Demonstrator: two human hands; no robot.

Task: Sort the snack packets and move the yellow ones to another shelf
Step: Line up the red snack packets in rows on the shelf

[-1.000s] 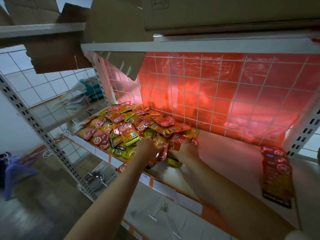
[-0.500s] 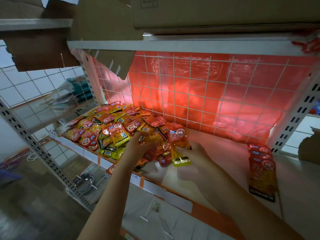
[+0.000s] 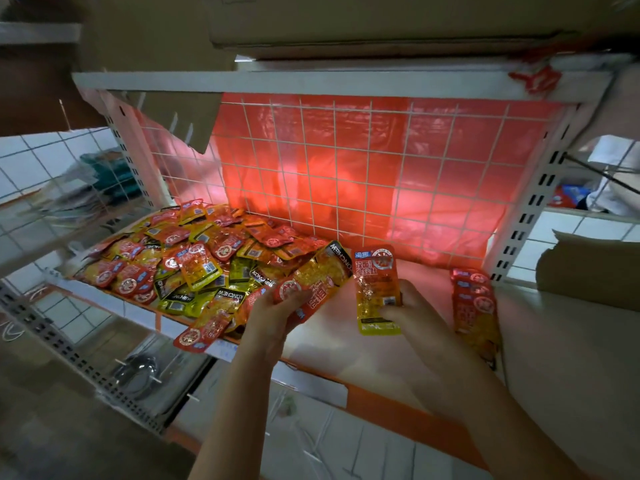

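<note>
Item one: yellow packet (image 3: 378,291), pinched by the right hand (image 3: 412,317) with fingers curled over its lower half; long axis near upright, red label end up, yellow printed end down, face toward the camera. Item two: second packet (image 3: 317,280), gripped by the left hand (image 3: 277,313), thumb across its red end; long axis slanted, the yellow branded end pointing up and away to the right, its lettering upside down. The two packets are close but apart, both lifted above the shelf (image 3: 346,344). Item three: loose heap of snack packets (image 3: 194,261), red and yellow mixed, lying at all angles left of and beyond the left hand, some overhanging the front edge. Item four: short row of packets (image 3: 474,306), overlapped lengthwise, just right of the right hand. Surface: pale shelf board with an orange front strip. Behind the hands: white wire grid (image 3: 346,174) backed by glowing red sheeting. Above: white shelf rail (image 3: 311,83) carrying cardboard boxes (image 3: 346,22). Perforated white uprights at both sides; tiled wall visible through the mesh left of the heap.
</note>
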